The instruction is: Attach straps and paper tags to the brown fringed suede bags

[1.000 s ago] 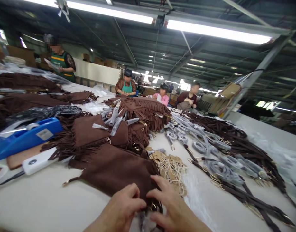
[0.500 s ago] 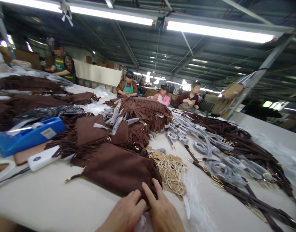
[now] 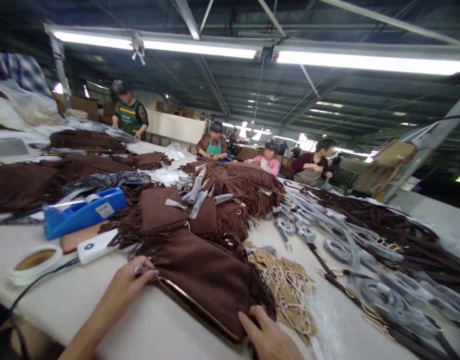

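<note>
In front of me lies a dark brown fringed bag (image 3: pixel 203 270), its gold zipper (image 3: pixel 192 302) running along the edge nearest me. My left hand (image 3: pixel 134 280) is closed at the zipper's left end, pinching a small tab that looks wrapped in greyish film. At the right corner, my right hand (image 3: pixel 269 332) grips the bag, with fingers bent over its top; the thumb is hidden. Behind this bag, more brown fringed bags (image 3: pixel 160 207) are piled, some with grey-wrapped parts on top. A heap of brown paper tags with white strings (image 3: pixel 286 280) lies just right of the bag.
On the left stand a blue tape dispenser (image 3: pixel 85 210), a white device with a cable (image 3: pixel 97 246) and a tape roll (image 3: pixel 35 262). Wrapped straps (image 3: pixel 338 248) and brown straps (image 3: pixel 383 220) cover the right side. Several people work across the table.
My left hand has moved left from beside my right hand to the zipper's left end. The zipper edge now faces me. The view has shifted left.
</note>
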The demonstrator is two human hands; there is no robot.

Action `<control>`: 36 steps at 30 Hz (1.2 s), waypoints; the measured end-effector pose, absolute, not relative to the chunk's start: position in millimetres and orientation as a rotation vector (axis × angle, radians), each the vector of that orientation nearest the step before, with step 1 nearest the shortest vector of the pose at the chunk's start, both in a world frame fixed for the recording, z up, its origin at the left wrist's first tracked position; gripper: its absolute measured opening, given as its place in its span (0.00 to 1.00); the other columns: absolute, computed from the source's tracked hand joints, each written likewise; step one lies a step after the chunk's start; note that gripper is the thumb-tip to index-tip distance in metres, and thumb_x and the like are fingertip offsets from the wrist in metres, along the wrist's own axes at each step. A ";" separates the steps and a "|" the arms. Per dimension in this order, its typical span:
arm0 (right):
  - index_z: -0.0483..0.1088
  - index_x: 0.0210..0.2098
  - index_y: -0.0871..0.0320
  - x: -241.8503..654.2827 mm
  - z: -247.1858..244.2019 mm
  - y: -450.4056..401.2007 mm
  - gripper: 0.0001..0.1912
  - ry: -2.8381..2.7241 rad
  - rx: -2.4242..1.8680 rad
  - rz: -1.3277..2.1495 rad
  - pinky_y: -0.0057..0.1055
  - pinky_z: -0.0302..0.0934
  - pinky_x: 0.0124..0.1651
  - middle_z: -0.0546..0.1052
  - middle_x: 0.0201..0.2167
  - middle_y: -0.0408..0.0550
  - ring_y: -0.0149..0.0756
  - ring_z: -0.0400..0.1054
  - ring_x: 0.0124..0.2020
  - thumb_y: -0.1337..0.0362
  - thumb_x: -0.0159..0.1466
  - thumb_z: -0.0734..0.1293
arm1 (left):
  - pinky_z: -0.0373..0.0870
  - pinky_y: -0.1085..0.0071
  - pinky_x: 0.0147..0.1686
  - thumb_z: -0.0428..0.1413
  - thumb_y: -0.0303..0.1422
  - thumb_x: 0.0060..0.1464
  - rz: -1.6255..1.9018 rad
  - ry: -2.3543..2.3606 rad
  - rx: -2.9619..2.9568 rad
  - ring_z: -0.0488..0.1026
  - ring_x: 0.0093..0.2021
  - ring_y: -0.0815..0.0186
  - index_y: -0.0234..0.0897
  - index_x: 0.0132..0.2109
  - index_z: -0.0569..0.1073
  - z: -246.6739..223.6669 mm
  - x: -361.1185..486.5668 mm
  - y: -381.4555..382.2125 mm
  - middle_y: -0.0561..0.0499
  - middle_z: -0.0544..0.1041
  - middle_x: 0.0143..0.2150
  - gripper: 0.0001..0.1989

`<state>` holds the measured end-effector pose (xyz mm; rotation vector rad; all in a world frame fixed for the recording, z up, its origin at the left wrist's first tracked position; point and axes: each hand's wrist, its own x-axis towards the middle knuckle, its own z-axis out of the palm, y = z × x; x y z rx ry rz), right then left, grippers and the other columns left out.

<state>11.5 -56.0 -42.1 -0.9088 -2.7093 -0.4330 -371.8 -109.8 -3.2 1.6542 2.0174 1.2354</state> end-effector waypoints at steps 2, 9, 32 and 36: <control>0.71 0.50 0.52 0.6 -31.8 -59.8 0.24 -2.687 -0.908 -0.426 0.32 0.69 0.33 0.77 0.43 0.51 0.43 0.75 0.36 0.73 0.54 0.67 | 0.73 0.59 0.40 0.54 0.47 0.50 1.330 2.183 1.690 0.74 0.39 0.53 0.38 0.38 0.72 -5.0 -375.6 -115.6 0.47 0.76 0.36 0.16; 0.70 0.46 0.55 -77.3 -2.9 -80.1 0.25 -2.557 -0.984 -0.202 0.36 0.61 0.33 0.77 0.37 0.49 0.43 0.69 0.33 0.53 0.53 0.75 | 0.69 0.68 0.41 0.49 0.28 0.63 1.575 1.970 2.532 0.72 0.38 0.62 0.40 0.44 0.72 19.7 -300.8 -136.7 0.49 0.75 0.38 0.08; 0.69 0.38 0.58 -93.6 12.9 -36.2 0.14 -2.411 -0.916 -0.117 0.30 0.59 0.35 0.76 0.32 0.50 0.39 0.71 0.34 0.73 0.68 0.54 | 0.69 0.69 0.35 0.52 0.19 0.51 0.186 1.753 2.406 0.75 0.34 0.60 0.38 0.33 0.76 -8.0 -256.3 -127.7 0.48 0.79 0.34 0.11; 0.71 0.33 0.56 -84.2 15.1 -44.1 0.07 -2.554 -0.977 -0.005 0.27 0.60 0.32 0.78 0.30 0.45 0.36 0.72 0.30 0.67 0.66 0.62 | 0.69 0.70 0.35 0.50 0.19 0.48 0.356 1.642 2.477 0.76 0.34 0.61 0.40 0.34 0.75 -15.4 -257.5 -122.6 0.48 0.80 0.37 0.14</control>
